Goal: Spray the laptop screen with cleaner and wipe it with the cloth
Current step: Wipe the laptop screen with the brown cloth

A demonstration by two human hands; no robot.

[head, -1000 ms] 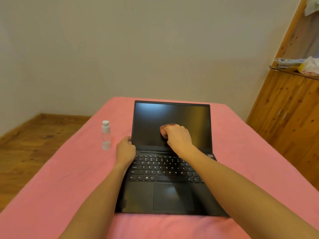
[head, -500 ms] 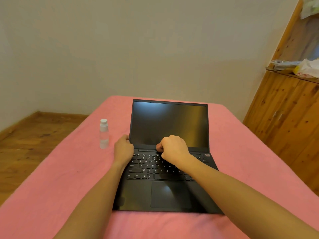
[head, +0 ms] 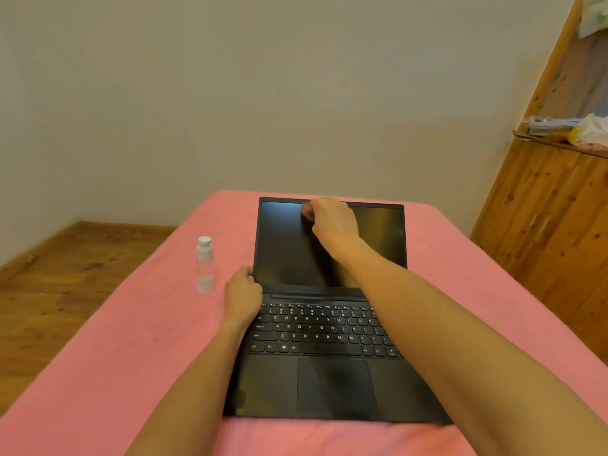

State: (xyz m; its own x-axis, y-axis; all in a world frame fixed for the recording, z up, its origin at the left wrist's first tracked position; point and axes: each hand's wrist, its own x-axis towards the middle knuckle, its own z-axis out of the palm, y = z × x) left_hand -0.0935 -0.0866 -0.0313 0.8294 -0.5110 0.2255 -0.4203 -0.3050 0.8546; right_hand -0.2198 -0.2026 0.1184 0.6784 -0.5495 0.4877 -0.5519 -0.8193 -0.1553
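At the screen's point(head: 329, 245) far edge, left of centre, the right hand point(head: 330, 218) is balled into a fist with knuckles toward the glass; the cloth cannot be made out under it, so whether it holds anything cannot be told. Its bare forearm reaches in from the near right, crossing the keyboard point(head: 316, 327). Near the lower left corner of the screen, the left hand point(head: 242, 296) curls its fingers around the bezel edge, wrist resting by the keys. The laptop point(head: 273, 383) is matte black and rectangular, lid open and upright, screen dark and glossy, with a smooth trackpad near the viewer. It sits on a pink, towel-textured cover point(head: 131, 357). Left of the laptop, apart from it, a small cylindrical clear bottle point(head: 205, 264) with a white cap stands upright. A knotty wooden cabinet point(head: 552, 225) stands at far right.
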